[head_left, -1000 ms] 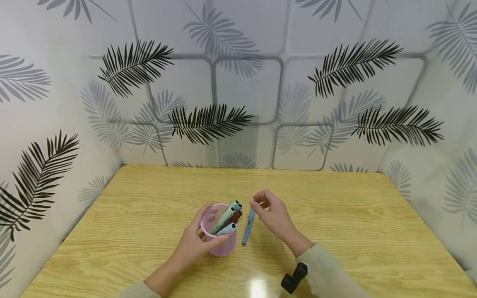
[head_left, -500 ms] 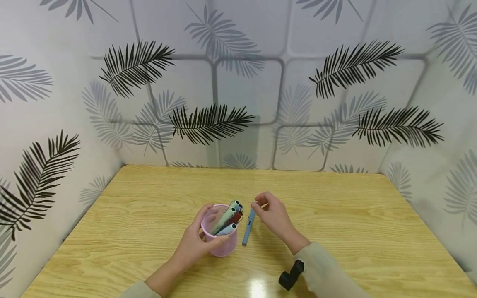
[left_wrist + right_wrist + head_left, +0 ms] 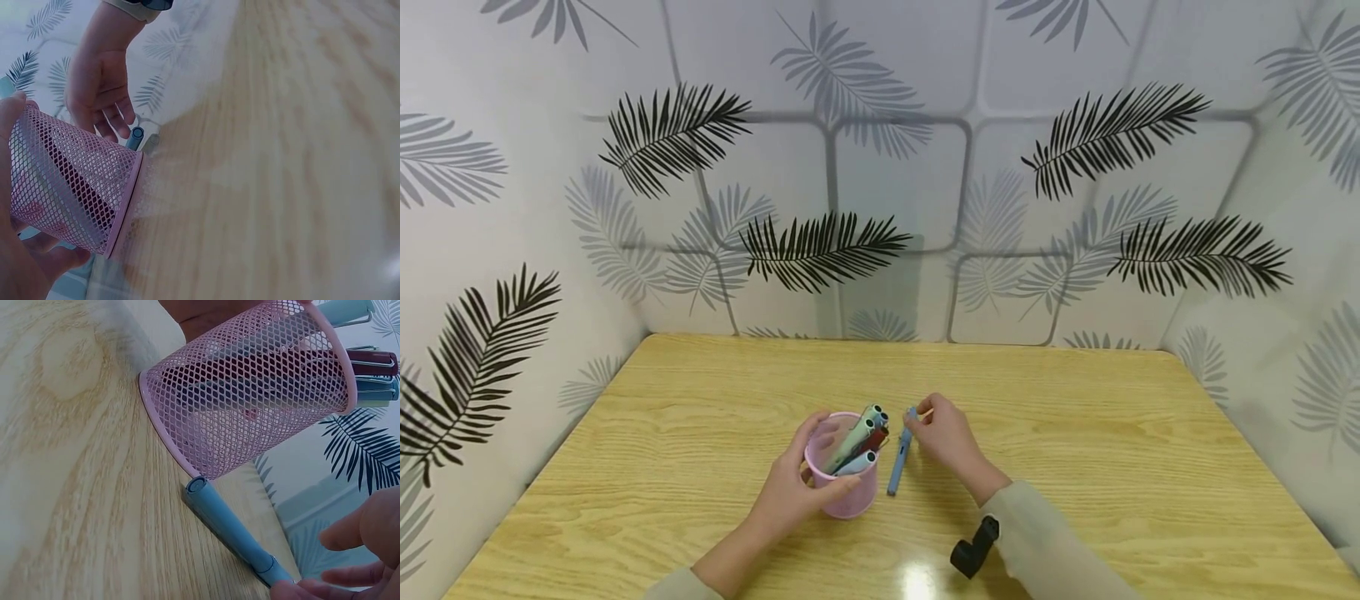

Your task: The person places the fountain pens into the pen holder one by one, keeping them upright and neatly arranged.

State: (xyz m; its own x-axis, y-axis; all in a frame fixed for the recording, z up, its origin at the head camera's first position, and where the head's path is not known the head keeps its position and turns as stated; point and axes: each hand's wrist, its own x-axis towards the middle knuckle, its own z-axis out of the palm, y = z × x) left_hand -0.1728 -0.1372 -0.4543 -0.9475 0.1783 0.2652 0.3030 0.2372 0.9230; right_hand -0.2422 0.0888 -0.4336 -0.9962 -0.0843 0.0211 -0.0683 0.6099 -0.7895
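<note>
Mesh hides the pen bodies; four stand in the pink cup (image 3: 842,487), gripped by left hand (image 3: 786,492); right hand (image 3: 943,433) pinches one blue pen (image 3: 898,458)

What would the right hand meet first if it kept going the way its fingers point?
Most likely the blue pen lying on the table: the right hand fingertips are already at its far end. Beyond it stands the pink mesh cup.
</note>
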